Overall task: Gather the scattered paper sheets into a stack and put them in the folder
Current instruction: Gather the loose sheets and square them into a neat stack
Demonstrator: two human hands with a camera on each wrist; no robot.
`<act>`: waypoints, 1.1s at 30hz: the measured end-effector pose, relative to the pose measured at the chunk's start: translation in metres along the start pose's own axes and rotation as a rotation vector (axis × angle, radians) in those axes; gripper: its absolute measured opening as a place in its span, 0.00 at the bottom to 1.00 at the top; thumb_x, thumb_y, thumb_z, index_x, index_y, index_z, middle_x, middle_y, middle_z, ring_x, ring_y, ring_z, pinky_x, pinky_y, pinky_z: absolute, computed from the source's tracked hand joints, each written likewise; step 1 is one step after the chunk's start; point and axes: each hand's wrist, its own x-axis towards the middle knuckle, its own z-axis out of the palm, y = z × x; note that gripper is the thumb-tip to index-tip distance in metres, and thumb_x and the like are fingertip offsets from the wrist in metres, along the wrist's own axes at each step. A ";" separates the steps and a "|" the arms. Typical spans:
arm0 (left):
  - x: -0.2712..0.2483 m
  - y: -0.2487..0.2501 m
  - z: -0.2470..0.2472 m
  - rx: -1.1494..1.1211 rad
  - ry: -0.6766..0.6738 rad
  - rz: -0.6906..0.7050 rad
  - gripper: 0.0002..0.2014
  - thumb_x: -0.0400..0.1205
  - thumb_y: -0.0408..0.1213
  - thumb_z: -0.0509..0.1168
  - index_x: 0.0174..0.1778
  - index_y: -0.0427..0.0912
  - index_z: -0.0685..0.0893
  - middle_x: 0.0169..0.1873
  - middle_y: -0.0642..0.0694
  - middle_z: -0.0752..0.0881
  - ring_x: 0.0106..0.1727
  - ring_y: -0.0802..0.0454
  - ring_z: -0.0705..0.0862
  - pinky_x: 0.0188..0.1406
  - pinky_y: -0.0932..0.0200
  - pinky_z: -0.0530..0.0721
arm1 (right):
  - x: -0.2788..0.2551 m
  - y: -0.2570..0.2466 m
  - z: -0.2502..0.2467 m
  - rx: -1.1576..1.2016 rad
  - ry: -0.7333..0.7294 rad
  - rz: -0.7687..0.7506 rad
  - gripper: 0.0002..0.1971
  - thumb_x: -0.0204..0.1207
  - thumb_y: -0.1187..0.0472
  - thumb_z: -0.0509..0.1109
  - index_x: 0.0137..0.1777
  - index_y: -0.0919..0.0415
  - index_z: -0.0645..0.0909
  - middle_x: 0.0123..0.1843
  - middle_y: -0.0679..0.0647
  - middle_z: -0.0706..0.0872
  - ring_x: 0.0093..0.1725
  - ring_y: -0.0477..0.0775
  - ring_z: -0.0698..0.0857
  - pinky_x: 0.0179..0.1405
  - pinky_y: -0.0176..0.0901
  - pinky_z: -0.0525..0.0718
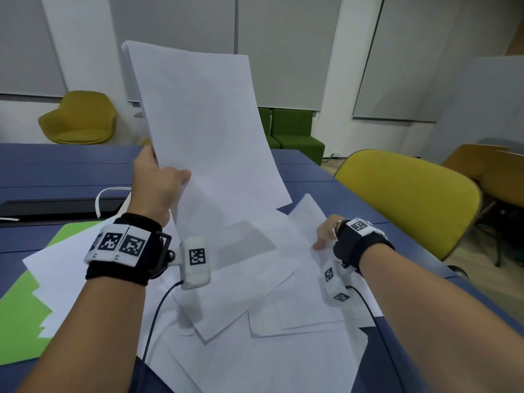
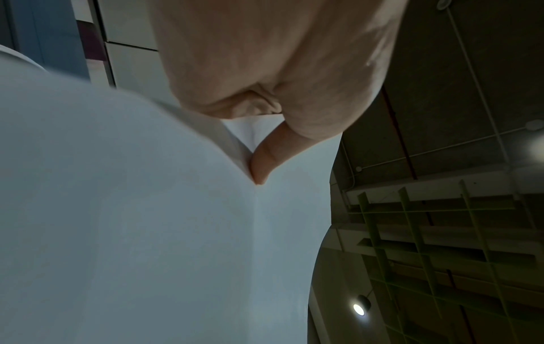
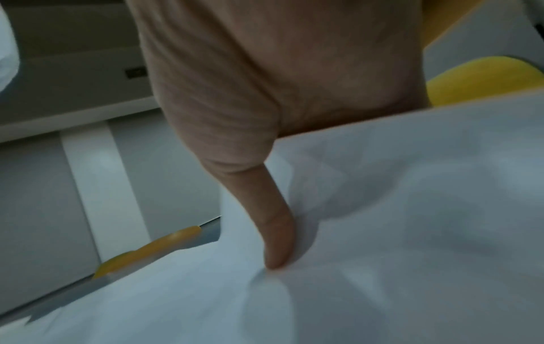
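My left hand (image 1: 170,177) holds a stack of white sheets (image 1: 204,123) raised upright over the table, thumb (image 2: 265,160) on the near face and fingers hidden behind the stack (image 2: 147,232). More white sheets (image 1: 255,307) lie scattered and overlapping on the table below. My right hand (image 1: 321,239) pinches the edge of one loose sheet (image 1: 309,214) at the right of the pile. Its thumb (image 3: 276,232) presses on top of that sheet (image 3: 412,209), and the fingers are hidden beneath. A green folder (image 1: 19,316) lies flat at the left, partly under the sheets.
The blue table (image 1: 340,188) has its right edge close to my right arm. A yellow chair (image 1: 411,194) stands beside that edge. A black recessed strip (image 1: 56,207) and a white looped strap (image 1: 107,194) sit behind the folder. More chairs stand by the far wall.
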 end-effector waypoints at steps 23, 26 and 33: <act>-0.001 -0.008 0.004 0.054 -0.029 -0.043 0.25 0.75 0.12 0.65 0.57 0.47 0.82 0.49 0.52 0.89 0.50 0.53 0.88 0.45 0.57 0.86 | -0.031 -0.032 -0.004 -0.201 -0.064 -0.024 0.35 0.80 0.47 0.74 0.81 0.65 0.70 0.76 0.58 0.79 0.74 0.62 0.80 0.70 0.50 0.76; -0.002 -0.008 0.004 0.062 -0.031 -0.042 0.26 0.75 0.11 0.65 0.59 0.46 0.82 0.49 0.52 0.89 0.49 0.53 0.88 0.43 0.58 0.86 | -0.027 -0.034 0.002 -0.222 -0.042 -0.036 0.32 0.80 0.44 0.74 0.77 0.63 0.76 0.76 0.57 0.80 0.72 0.61 0.81 0.69 0.49 0.78; -0.003 -0.006 0.004 0.064 -0.015 -0.040 0.24 0.76 0.11 0.64 0.56 0.46 0.80 0.46 0.53 0.88 0.44 0.57 0.87 0.39 0.60 0.85 | -0.020 -0.027 0.006 -0.147 -0.020 -0.067 0.27 0.70 0.48 0.82 0.67 0.58 0.84 0.63 0.56 0.86 0.55 0.61 0.85 0.52 0.44 0.80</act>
